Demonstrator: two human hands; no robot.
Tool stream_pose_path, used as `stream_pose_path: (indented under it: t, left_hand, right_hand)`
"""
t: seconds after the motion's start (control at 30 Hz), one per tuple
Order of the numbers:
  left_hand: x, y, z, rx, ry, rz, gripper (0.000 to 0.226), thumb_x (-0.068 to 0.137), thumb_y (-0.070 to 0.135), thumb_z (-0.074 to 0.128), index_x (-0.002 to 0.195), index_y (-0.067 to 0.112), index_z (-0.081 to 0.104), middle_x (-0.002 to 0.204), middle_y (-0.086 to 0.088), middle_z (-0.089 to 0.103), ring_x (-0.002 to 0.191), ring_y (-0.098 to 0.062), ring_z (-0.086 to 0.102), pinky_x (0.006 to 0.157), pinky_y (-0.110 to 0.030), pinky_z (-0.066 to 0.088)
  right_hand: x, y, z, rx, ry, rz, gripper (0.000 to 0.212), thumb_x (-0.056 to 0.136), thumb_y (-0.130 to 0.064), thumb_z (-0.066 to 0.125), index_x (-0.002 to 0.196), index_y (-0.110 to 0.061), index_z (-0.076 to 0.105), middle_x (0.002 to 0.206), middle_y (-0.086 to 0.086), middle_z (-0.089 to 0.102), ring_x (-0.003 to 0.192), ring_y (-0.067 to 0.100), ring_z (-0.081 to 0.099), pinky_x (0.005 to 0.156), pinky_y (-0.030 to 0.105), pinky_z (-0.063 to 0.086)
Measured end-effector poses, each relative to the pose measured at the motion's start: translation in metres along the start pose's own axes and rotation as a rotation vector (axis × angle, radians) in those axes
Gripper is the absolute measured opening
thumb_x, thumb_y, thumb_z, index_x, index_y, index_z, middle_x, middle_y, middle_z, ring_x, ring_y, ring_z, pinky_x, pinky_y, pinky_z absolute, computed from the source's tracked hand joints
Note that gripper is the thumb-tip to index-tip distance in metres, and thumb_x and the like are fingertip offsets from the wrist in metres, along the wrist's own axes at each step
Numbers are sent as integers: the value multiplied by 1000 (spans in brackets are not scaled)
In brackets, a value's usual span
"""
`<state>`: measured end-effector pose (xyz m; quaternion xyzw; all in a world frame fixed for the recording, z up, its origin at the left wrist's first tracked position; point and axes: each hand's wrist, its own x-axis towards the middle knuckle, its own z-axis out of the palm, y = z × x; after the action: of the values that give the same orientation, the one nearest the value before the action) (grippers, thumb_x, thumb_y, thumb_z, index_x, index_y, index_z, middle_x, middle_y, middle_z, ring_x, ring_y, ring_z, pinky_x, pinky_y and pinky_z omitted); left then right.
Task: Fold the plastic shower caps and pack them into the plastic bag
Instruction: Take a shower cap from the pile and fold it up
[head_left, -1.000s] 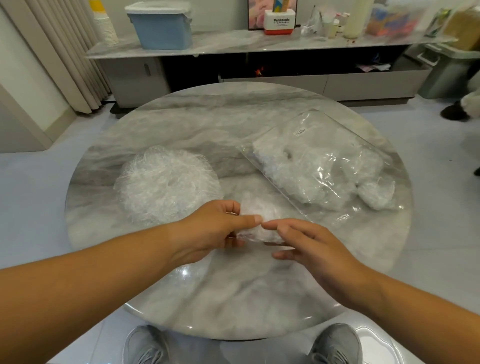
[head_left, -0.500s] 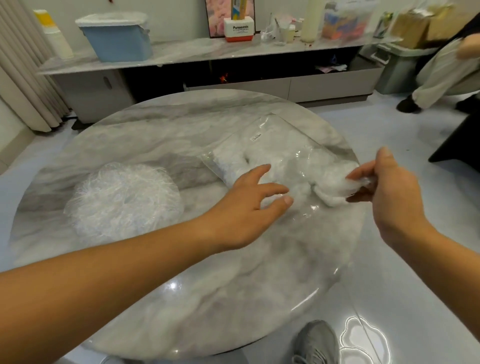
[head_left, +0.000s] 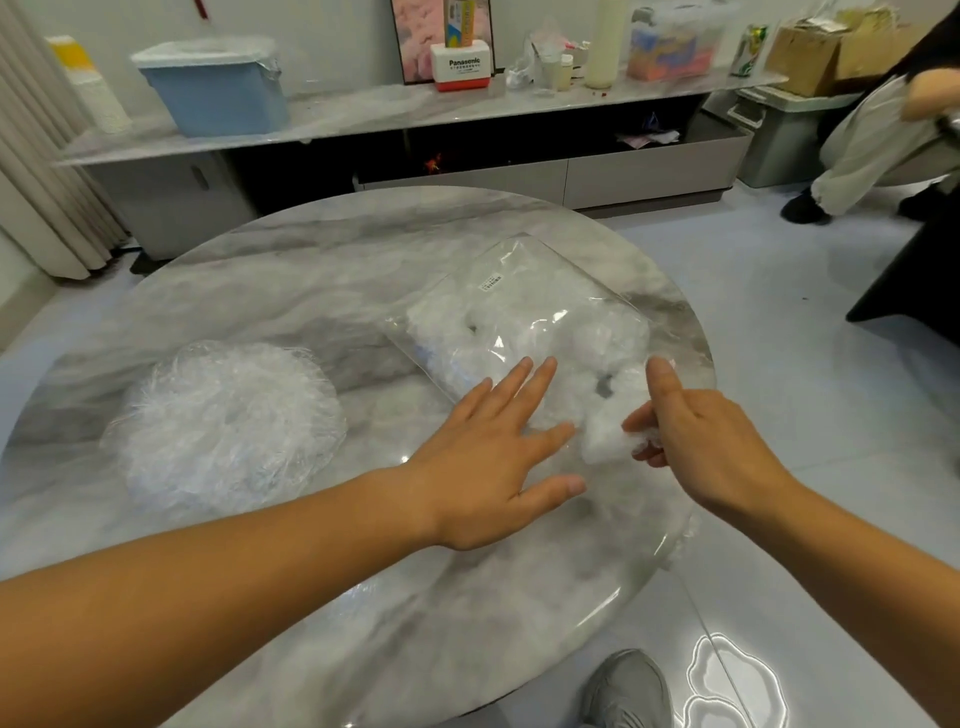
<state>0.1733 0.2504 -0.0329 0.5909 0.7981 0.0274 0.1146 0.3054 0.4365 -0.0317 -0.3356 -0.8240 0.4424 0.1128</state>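
1. The round grey-and-white marble-patterned table top (head_left: 311, 291) looks like polished stone: smooth and glossy, with soft light reflections.
2. The clear flat plastic bag (head_left: 550, 291) is thin, glossy, wrinkled film that catches bright highlights. A small white paper label (head_left: 491, 283) is stuck on it.
3. The round heap of translucent white plastic shower caps (head_left: 223, 421) is very thin film, finely crinkled and faintly shiny.
4. The small white folded plastic shower cap (head_left: 605, 441) looks crumpled and cloudy, duller than the bag.
5. The pale grey floor (head_left: 779, 338) is smooth and almost mirror-glossy.
6. The light-blue plastic storage box (head_left: 218, 98) is smooth and semi-matt.
7. The brown cardboard boxes (head_left: 802, 57) are matt.
8. The beige pleated curtain (head_left: 31, 156) is matt cloth.
9. The grey shoe (head_left: 626, 691) is matt woven fabric.
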Motion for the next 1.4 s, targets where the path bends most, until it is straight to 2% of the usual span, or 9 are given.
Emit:
stream_pose_path:
  t: [0.17, 0.33, 0.47, 0.67, 0.77, 0.93, 1.1, 1.3, 1.4]
  left_hand:
    - [2, 0, 3, 88, -3, -57, 76, 97, 73, 13, 160, 32, 17, 159, -1, -40, 143, -15, -42, 124, -48, -11]
    - [2, -1, 7, 122, 57, -78, 84, 97, 72, 14, 160, 22, -13, 159, 0, -41, 145, -15, -39, 125, -48, -8]
    - [-1, 1, 5, 68, 114, -34, 88, 98, 70, 15, 159, 16, -16, 162, 2, -34, 148, -9, -33, 126, -42, -5]
    - [-4, -4, 3, -51, 96, -44, 89, 96, 71, 16, 160, 16, -13, 165, 4, -26, 148, -4, -29, 126, -38, -4]
    - [-9, -5, -3, -186, 82, -5, 89, 95, 70, 20, 160, 19, -13, 165, 9, -25, 147, 2, -27, 126, -31, -6]
    - [-17, -9, -6, -420, 41, 7, 87, 96, 70, 26, 161, 24, -7, 166, 15, -18, 148, 8, -19, 126, -29, 0]
    - [-24, -12, -9, -598, 59, 16, 88, 91, 72, 28, 162, 27, 1, 167, 21, -10, 148, 12, -9, 124, -22, 4]
    - [-34, -14, -11, -649, 59, 29, 87, 90, 71, 31, 162, 28, 6, 167, 21, -2, 147, 15, -3, 119, -11, 3]
    - [-38, -15, -11, -643, 37, 33, 84, 94, 69, 34, 161, 30, 5, 167, 20, -3, 146, 17, -5, 118, -9, 1]
  right_hand:
    - [2, 7, -5, -21, 65, -6, 76, 101, -65, 17, 84, -21, 76, 72, 1, 75, 78, 17, 71, 85, 39, 55]
    - [3, 7, 0, 237, 157, -75, 69, 100, -63, 20, 93, -23, 76, 86, -2, 76, 80, 12, 73, 76, 22, 52]
    - [-4, 1, 15, 344, 52, -154, 65, 94, -73, 22, 105, -34, 73, 105, -16, 74, 91, 5, 71, 75, 11, 49]
    - [-3, -8, 40, 442, -176, -120, 66, 91, -79, 20, 124, -43, 64, 127, -26, 65, 117, -3, 61, 100, 28, 50]
    - [6, -11, 46, 558, -273, -44, 78, 83, -87, 27, 134, -39, 61, 137, -21, 61, 124, -2, 58, 111, 41, 44]
    - [16, -32, 44, 818, -333, 29, 89, 88, -80, 25, 144, -17, 54, 142, -4, 61, 134, 11, 53, 111, 45, 42]
    - [27, -50, 48, 941, -320, 84, 88, 90, -80, 26, 138, -15, 60, 145, 1, 55, 130, 18, 56, 113, 48, 40]
    - [42, -64, 54, 1042, -349, 145, 93, 89, -84, 29, 144, -12, 54, 140, -1, 52, 133, 21, 51, 114, 48, 35]
    - [45, -68, 54, 1088, -349, 176, 94, 88, -83, 32, 146, -11, 51, 149, 3, 49, 131, 22, 53, 104, 43, 38]
